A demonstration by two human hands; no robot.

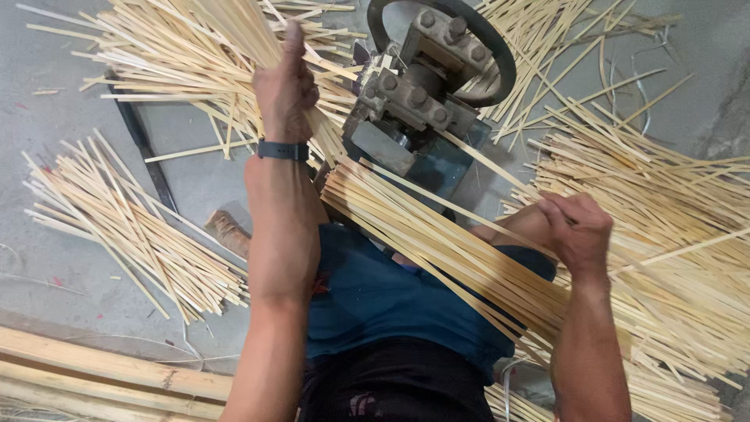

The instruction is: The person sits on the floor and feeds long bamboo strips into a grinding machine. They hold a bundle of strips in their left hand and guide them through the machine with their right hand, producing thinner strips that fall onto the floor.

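Fingers of the left hand [285, 94] close in a tight grip around a bundle of pale bamboo strips [211, 47], arm stretched far, a dark band at the wrist. Nearer on the right, the right hand [580, 229] curls its grip over slats [437, 238] slanting from the grey metal machine [426, 94] across the lap; loose strips cover the floor [47, 258].

- The left hand's [285, 90] fingers are hidden behind the strips [195, 47] it grips; only its back and thumb show.
- Those strips run off the top edge.
- The right hand [580, 230] is blurred; what it pinches is unclear.
- The lap bundle [437, 242] hides part of the machine's [426, 86] base.
- Bottom left, the poles [101, 379] are cut off by the frame.
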